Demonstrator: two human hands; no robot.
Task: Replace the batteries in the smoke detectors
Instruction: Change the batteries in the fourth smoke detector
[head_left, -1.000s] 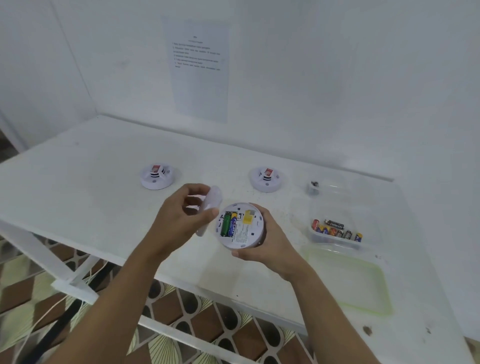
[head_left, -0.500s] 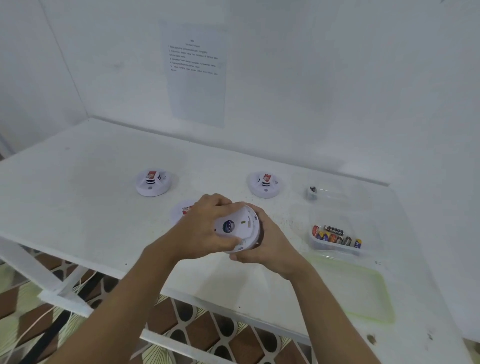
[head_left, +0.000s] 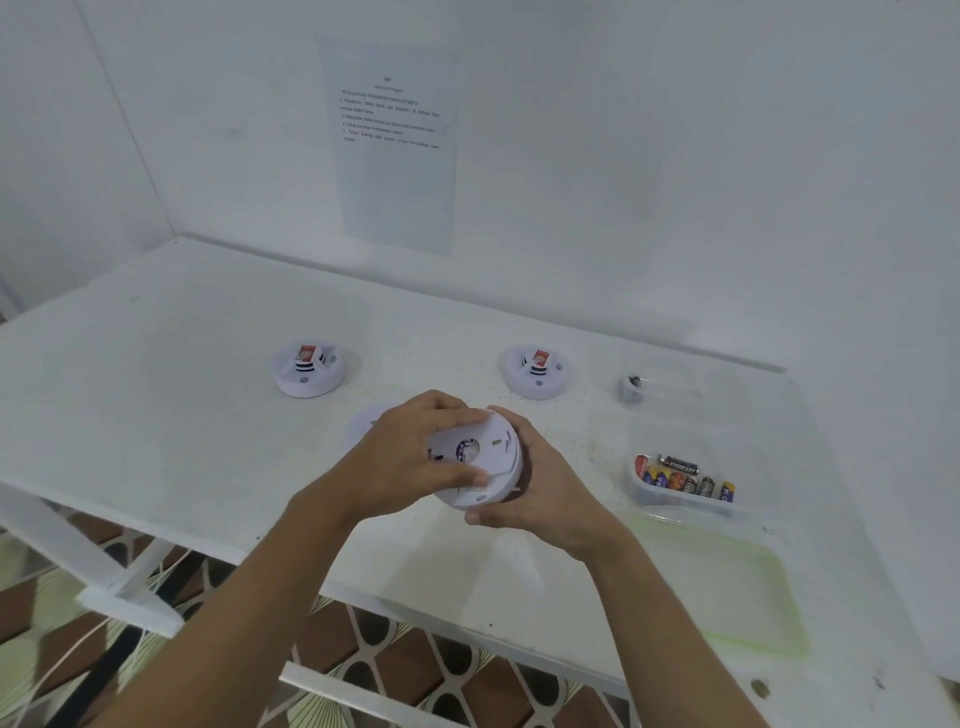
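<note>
I hold a round white smoke detector (head_left: 485, 467) above the table's front part, its back plate facing me. My left hand (head_left: 410, 457) grips the back plate from the left, thumb across its lower face. My right hand (head_left: 540, 488) cups the detector's body from the right and below. Its batteries are hidden under the plate. Two more white detectors stand further back, one at the left (head_left: 309, 368) and one at the centre (head_left: 537, 371). A clear tray (head_left: 680, 480) at the right holds several loose batteries.
A white round part (head_left: 363, 426) lies on the table (head_left: 156, 415) behind my left hand, mostly hidden. A small clear container (head_left: 636, 387) with a dark item stands at the back right. A pale green lid (head_left: 727, 587) lies near the front right edge. A printed sheet (head_left: 395, 145) hangs on the wall.
One second ago the detector's battery bay was open and my left hand held the cover apart. The cover now sits on the detector, with both hands around it.
</note>
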